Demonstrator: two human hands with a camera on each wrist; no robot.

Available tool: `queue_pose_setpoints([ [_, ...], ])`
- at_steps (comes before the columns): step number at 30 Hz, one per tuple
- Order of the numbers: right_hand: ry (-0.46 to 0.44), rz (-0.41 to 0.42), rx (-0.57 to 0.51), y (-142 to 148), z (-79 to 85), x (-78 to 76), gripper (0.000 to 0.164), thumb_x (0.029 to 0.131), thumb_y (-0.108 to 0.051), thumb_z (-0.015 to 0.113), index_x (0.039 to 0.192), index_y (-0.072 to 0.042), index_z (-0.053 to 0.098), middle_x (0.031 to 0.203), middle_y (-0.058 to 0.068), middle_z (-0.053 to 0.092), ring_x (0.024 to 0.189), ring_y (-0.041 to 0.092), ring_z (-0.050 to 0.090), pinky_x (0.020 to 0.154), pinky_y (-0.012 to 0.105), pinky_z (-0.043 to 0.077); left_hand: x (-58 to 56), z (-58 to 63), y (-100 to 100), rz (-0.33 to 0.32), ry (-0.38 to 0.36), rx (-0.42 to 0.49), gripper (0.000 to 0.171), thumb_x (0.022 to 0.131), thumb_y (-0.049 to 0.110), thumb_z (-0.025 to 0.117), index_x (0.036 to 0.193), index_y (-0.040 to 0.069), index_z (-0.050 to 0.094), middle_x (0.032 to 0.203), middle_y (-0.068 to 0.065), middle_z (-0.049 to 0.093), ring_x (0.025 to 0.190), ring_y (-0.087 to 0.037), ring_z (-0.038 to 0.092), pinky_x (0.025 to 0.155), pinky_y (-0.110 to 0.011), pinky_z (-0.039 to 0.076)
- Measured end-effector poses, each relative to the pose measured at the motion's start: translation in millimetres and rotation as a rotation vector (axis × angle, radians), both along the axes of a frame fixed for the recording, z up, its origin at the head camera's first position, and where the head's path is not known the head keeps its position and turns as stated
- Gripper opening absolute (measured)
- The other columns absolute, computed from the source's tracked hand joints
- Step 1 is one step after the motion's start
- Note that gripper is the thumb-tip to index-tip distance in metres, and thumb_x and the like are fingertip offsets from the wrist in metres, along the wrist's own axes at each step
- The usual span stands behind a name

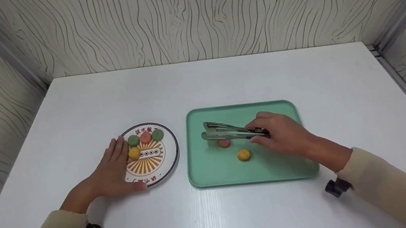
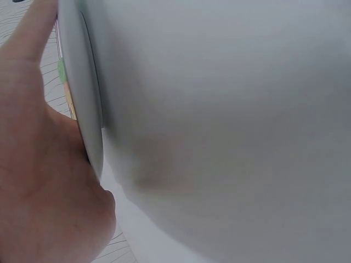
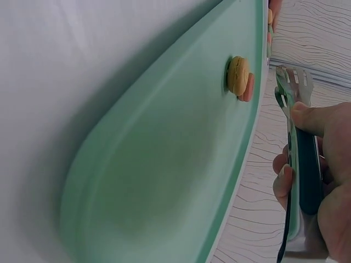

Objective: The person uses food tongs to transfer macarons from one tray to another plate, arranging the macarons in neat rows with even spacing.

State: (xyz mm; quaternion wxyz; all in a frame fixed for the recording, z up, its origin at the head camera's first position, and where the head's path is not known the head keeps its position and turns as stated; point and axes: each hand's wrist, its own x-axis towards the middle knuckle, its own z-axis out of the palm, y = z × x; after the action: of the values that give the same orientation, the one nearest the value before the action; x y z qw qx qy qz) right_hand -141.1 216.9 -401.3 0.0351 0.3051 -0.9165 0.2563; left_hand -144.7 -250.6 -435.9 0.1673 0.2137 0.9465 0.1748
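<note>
My left hand (image 1: 111, 172) rests at the left edge of a round white plate (image 1: 170, 152), fingers straight along the rim and thumb at its near edge. Macarons sit on the plate: a yellow one (image 1: 134, 153) by the fingers, with a green one (image 1: 133, 140), a pink one (image 1: 145, 137) and another green one (image 1: 157, 134) in a row behind. My right hand (image 1: 282, 133) grips metal tongs (image 3: 307, 164) above a green tray (image 1: 270, 171). The tong tips are slightly apart; I cannot tell whether something pale lies between them. Below are a pink macaron (image 1: 224, 143) and a yellow macaron (image 1: 244, 154).
Plate and tray stand side by side on a white table (image 1: 134, 96), a narrow gap between them. The tray has a raised rim. Wood-grain patterned panels (image 1: 178, 15) enclose the table at the back and both sides.
</note>
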Motion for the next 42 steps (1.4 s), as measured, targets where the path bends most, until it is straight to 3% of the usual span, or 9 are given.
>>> queue_pose_setpoints([
  [5, 0.011, 0.028, -0.007, -9.9, -0.4, -2.1, 0.025, 0.092, -0.018, 0.078, 0.114, -0.008, 0.075, 0.090, -0.002, 0.061, 0.070, 0.009, 0.048, 0.065, 0.029, 0.044, -1.2, -1.6, 0.3, 0.003, -0.002, -0.030, 0.136, 0.077, 0.074, 0.070, 0.157, -0.014, 0.003, 0.166, -0.029, -0.008, 0.152, -0.046, -0.014, 0.122, -0.061, 0.003],
  [15, -0.008, 0.045, 0.004, -28.2, 3.5, -3.2, 0.025, 0.093, -0.020, 0.077, 0.115, -0.009, 0.074, 0.092, -0.002, 0.061, 0.070, 0.008, 0.050, 0.065, 0.030, 0.046, 0.3, 2.8, 1.0, 0.006, -0.005, -0.001, 0.135, 0.077, 0.071, 0.073, 0.156, -0.015, 0.005, 0.166, -0.031, -0.006, 0.152, -0.049, -0.012, 0.121, -0.062, 0.004],
  [22, -0.060, 0.043, -0.006, -39.5, 5.7, -3.2, 0.024, 0.095, -0.020, 0.075, 0.117, -0.011, 0.075, 0.098, -0.002, 0.064, 0.077, 0.010, 0.054, 0.068, 0.030, 0.048, -0.4, 1.7, 1.0, 0.011, -0.013, -0.004, 0.136, 0.076, 0.072, 0.072, 0.156, -0.015, 0.005, 0.166, -0.031, -0.006, 0.152, -0.048, -0.012, 0.121, -0.063, 0.005],
  [31, -0.033, 0.076, -0.026, -54.9, 9.2, -7.0, 0.016, 0.093, -0.024, 0.077, 0.104, -0.013, 0.076, 0.088, -0.006, 0.058, 0.073, 0.008, 0.054, 0.065, 0.027, 0.047, -1.1, 1.6, 2.1, 0.014, -0.011, -0.009, 0.137, 0.076, 0.072, 0.073, 0.156, -0.015, 0.005, 0.166, -0.031, -0.005, 0.152, -0.048, -0.011, 0.121, -0.063, 0.006],
  [38, -0.048, 0.084, 0.007, -64.0, 11.0, -10.6, 0.026, 0.095, -0.024, 0.074, 0.115, -0.007, 0.074, 0.091, 0.001, 0.060, 0.073, 0.012, 0.053, 0.067, 0.030, 0.047, -0.1, 3.4, 2.2, 0.015, -0.027, -0.028, 0.134, 0.078, 0.073, 0.070, 0.157, -0.014, 0.004, 0.166, -0.030, -0.007, 0.152, -0.047, -0.013, 0.121, -0.062, 0.003],
  [42, -0.057, 0.085, 0.031, -72.7, 10.2, -12.5, 0.024, 0.097, -0.023, 0.073, 0.116, -0.009, 0.075, 0.090, -0.001, 0.059, 0.072, 0.011, 0.052, 0.066, 0.028, 0.046, -0.6, 3.8, 1.9, 0.010, -0.019, -0.023, 0.134, 0.078, 0.072, 0.071, 0.157, -0.014, 0.005, 0.166, -0.031, -0.006, 0.152, -0.049, -0.012, 0.121, -0.062, 0.004],
])
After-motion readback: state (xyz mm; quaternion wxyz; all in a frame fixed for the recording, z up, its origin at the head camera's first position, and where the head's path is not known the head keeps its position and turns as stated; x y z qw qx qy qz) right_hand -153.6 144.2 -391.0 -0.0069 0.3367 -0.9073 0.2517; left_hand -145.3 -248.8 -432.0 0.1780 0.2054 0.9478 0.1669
